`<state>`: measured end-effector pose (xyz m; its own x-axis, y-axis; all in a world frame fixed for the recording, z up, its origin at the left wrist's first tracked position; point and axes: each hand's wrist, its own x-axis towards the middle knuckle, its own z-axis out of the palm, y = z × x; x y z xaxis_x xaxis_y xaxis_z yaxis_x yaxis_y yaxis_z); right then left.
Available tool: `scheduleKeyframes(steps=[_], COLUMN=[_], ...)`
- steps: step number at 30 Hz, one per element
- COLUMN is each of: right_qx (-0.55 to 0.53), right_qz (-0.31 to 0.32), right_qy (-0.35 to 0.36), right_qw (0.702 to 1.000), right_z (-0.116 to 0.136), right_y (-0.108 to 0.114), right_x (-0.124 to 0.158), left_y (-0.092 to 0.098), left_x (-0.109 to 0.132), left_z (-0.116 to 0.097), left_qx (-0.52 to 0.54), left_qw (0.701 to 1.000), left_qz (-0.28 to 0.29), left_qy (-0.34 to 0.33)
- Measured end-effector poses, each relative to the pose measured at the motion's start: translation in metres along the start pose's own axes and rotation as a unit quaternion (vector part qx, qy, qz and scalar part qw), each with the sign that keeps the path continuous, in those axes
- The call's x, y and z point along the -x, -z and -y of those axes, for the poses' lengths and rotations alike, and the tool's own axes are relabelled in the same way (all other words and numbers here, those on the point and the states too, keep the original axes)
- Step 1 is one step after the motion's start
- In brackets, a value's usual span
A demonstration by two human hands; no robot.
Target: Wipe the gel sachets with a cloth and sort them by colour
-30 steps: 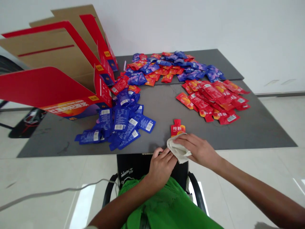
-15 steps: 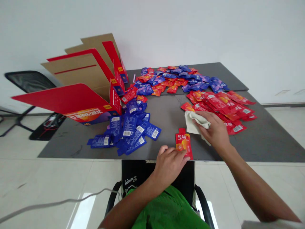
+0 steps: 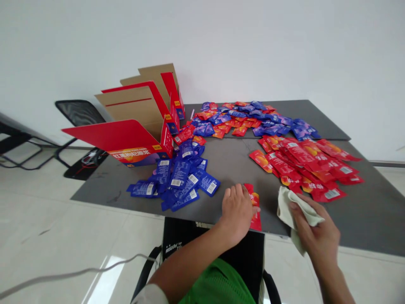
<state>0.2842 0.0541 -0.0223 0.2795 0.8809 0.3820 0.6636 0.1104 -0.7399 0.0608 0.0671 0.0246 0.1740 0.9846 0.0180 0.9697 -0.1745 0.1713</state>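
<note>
My left hand is closed over a single red sachet at the near edge of the dark grey table, with its fingers covering the sachet's left side. To the right, my right hand grips a crumpled off-white cloth at the table's front edge. A pile of red sachets lies just beyond the cloth. A pile of blue sachets lies to the left of my left hand.
An open red and cardboard box stands on the table's left side. A mixed heap of red and blue sachets lies at the back. A black chair stands at the far left, and a cable runs over the floor.
My right hand has pulled the cloth back from the red pile to the table's front edge. My left hand has slid further over the single red sachet. The view has tilted up.
</note>
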Motion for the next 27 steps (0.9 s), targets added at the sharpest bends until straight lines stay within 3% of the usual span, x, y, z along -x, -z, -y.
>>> scheduleKeyframes(steps=[5, 11, 15, 19, 24, 27], right_qx=[-0.017, -0.025, -0.038, -0.051, -0.059, -0.072], right_qz=[-0.019, -0.037, -0.025, -0.020, -0.010, 0.010], right_qy=[-0.045, -0.063, -0.038, -0.020, 0.003, 0.026], right_qw=[0.999, 0.997, 0.998, 0.998, 0.998, 0.997], right_z=[0.000, -0.003, -0.006, -0.007, -0.008, -0.009], right_y=[-0.003, -0.007, -0.007, -0.006, -0.006, -0.005], right_x=[0.001, 0.001, 0.000, 0.000, -0.001, -0.001], left_y=[0.000, -0.012, -0.002, 0.011, 0.021, 0.036], left_x=[-0.018, -0.026, -0.032, -0.037, -0.050, -0.075], left_z=[0.010, 0.028, 0.029, 0.029, 0.033, 0.029], left_qx=[0.055, 0.201, 0.285, 0.298, 0.297, 0.311], left_qw=[0.998, 0.978, 0.955, 0.943, 0.949, 0.950], left_qz=[0.039, 0.035, 0.087, 0.144, 0.105, 0.037], left_qy=[-0.016, -0.035, -0.015, -0.007, -0.018, -0.014])
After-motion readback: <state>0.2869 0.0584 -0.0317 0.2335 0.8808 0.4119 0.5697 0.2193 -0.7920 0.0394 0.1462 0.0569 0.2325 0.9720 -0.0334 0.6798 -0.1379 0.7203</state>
